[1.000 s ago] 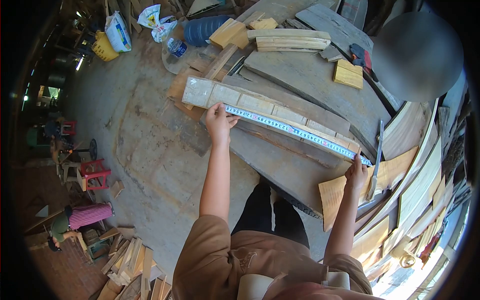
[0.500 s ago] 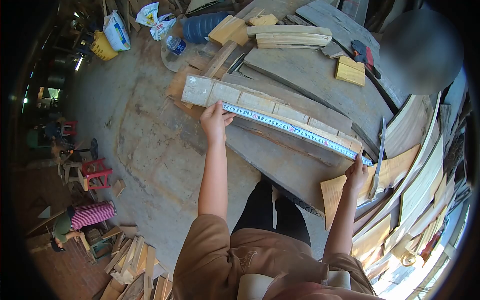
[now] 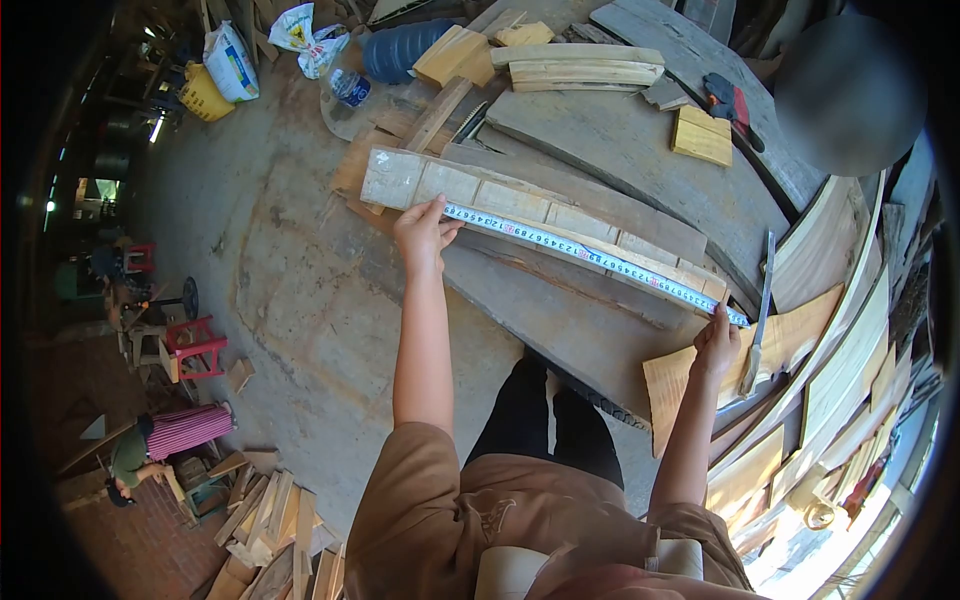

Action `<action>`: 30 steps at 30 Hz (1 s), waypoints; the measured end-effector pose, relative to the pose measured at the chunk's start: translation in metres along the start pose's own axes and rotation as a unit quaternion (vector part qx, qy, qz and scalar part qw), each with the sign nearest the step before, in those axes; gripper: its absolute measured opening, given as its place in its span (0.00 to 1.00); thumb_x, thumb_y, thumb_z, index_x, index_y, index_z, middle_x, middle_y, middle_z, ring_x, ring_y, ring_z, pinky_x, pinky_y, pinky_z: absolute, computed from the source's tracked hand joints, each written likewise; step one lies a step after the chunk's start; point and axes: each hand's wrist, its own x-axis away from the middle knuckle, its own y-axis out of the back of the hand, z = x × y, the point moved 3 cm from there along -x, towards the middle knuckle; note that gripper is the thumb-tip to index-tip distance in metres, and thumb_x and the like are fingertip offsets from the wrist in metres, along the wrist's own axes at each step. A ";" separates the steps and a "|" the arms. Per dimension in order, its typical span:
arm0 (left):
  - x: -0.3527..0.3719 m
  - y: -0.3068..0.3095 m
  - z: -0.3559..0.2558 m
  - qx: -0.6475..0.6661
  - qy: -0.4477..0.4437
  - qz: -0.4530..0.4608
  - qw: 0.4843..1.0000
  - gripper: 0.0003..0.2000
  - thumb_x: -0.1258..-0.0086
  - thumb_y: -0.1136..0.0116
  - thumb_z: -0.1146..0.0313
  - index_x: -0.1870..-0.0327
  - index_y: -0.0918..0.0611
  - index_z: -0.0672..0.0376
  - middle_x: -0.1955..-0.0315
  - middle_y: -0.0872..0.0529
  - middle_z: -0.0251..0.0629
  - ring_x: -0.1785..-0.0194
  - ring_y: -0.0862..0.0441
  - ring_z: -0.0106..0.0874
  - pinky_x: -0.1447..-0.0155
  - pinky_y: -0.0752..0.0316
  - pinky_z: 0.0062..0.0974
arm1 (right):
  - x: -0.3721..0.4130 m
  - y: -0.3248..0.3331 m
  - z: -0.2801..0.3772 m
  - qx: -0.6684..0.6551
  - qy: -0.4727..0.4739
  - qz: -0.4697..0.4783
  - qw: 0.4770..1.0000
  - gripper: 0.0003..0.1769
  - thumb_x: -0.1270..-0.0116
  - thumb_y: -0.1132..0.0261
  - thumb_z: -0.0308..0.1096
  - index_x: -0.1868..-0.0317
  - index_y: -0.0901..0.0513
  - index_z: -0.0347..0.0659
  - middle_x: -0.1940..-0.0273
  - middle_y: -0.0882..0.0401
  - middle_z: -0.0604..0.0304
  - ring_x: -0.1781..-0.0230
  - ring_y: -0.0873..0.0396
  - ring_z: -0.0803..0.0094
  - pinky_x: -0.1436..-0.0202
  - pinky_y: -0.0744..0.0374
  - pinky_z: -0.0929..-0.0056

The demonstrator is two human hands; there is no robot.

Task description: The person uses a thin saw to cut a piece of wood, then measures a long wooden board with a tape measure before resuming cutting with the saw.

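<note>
A blue-white tape measure strip (image 3: 590, 256) is stretched along the near edge of a long pale board (image 3: 450, 186) marked with cross lines. At the strip's left end, my left hand (image 3: 425, 235) pinches it against the board's edge. My right hand (image 3: 717, 343) has its fingers closed on the strip's other end, beside the board's right end. The board lies on top of other wooden planks. Just right of my right hand is a saw-like tool (image 3: 762, 320) with a long narrow blade.
Yellowish wood blocks (image 3: 702, 136), a dark red-and-grey glove (image 3: 727, 103) and a water bottle (image 3: 350, 88) lie beyond the board. Curved planks (image 3: 845, 300) lean at the right. At the lower left, a person (image 3: 135, 465) bends near stacked offcuts (image 3: 265, 520).
Both hands stay on the tape strip, with only a very slight shift of the hands and the view.
</note>
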 end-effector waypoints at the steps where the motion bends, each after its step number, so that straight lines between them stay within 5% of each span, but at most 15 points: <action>1: 0.000 0.000 -0.001 -0.003 0.004 0.002 1.000 0.11 0.39 0.40 0.69 0.63 0.24 0.69 0.72 0.21 0.40 0.76 0.20 0.32 0.74 0.28 0.20 | 0.000 0.000 0.001 0.000 0.002 0.001 1.000 0.15 0.38 0.39 0.38 0.79 0.31 0.45 0.88 0.44 0.73 0.92 0.51 0.86 0.89 0.55 0.82; 30: -0.002 -0.001 0.001 -0.055 -0.024 -0.025 0.998 0.12 0.37 0.42 0.66 0.65 0.22 0.70 0.75 0.19 0.39 0.76 0.19 0.28 0.73 0.31 0.19 | -0.004 0.000 0.000 -0.022 -0.017 0.018 0.999 0.14 0.37 0.40 0.38 0.78 0.31 0.43 0.89 0.43 0.71 0.93 0.48 0.85 0.90 0.50 0.82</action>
